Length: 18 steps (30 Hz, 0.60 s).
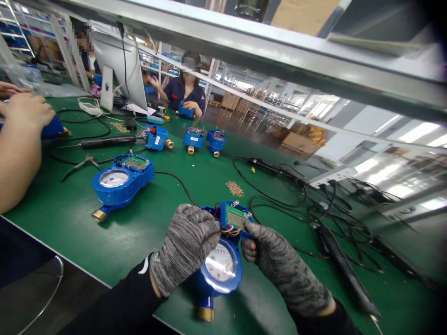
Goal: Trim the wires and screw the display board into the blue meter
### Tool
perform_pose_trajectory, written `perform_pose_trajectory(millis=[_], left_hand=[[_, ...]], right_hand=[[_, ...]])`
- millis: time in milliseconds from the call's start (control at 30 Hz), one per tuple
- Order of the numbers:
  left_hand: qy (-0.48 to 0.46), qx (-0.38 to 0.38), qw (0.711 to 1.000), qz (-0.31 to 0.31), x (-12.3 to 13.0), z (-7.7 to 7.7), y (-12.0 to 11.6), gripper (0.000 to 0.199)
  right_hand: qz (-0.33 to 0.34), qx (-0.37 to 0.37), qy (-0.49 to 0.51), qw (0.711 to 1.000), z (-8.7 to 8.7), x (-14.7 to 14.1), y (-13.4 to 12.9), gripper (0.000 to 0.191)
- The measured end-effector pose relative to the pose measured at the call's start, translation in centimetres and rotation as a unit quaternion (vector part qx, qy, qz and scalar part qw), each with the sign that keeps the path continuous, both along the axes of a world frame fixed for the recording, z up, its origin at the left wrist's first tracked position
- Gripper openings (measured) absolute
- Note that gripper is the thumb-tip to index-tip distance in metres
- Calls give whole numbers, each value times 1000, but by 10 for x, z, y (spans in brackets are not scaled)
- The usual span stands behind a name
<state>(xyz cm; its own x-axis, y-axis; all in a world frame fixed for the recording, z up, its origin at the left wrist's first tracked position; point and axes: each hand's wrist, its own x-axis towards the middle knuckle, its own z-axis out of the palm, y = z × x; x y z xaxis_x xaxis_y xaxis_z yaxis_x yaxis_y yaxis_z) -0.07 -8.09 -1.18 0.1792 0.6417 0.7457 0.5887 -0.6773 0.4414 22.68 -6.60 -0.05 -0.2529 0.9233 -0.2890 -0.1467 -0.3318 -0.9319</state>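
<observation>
A blue water meter (220, 266) with a round dial and a brass end lies on the green table in front of me. At its far end a display module (236, 217) with a small screen sits tilted over the housing, and coloured wires (231, 230) show below it. My left hand (188, 242), in a grey knit glove, is closed at the housing's left side near the wires; its fingertips are partly hidden. My right hand (279, 258), gloved alike, pinches the right edge of the display module between thumb and fingers.
Another water meter (113, 184) lies left, with pliers (85, 164) behind. More meters (193, 138) stand farther back. Screws (234, 189) lie piled beyond my hands. Black cables, a power strip (333, 177) and an electric screwdriver (345, 270) lie right. A co-worker's arm (21, 149) reaches in left.
</observation>
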Motion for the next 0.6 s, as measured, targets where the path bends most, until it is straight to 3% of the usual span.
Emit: perform_pose_trajectory(millis=[100, 267, 400, 467, 600], left_hand=[[4, -6, 1000, 3, -2, 0, 2, 7], [8, -32, 999, -12, -5, 0, 15, 2], [17, -88, 996, -22, -7, 4, 26, 10], [4, -127, 992, 1, -7, 5, 31, 23], [-12, -197, 980, 3, -8, 10, 44, 76]], right_hand=[[-3, -59, 40, 997, 2, -5, 2, 32], [5, -72, 57, 996, 5, -10, 5, 35], [10, -86, 69, 994, 7, -12, 4, 35], [9, -95, 78, 992, 8, -13, 2, 35], [4, -99, 82, 992, 9, -12, -2, 35]])
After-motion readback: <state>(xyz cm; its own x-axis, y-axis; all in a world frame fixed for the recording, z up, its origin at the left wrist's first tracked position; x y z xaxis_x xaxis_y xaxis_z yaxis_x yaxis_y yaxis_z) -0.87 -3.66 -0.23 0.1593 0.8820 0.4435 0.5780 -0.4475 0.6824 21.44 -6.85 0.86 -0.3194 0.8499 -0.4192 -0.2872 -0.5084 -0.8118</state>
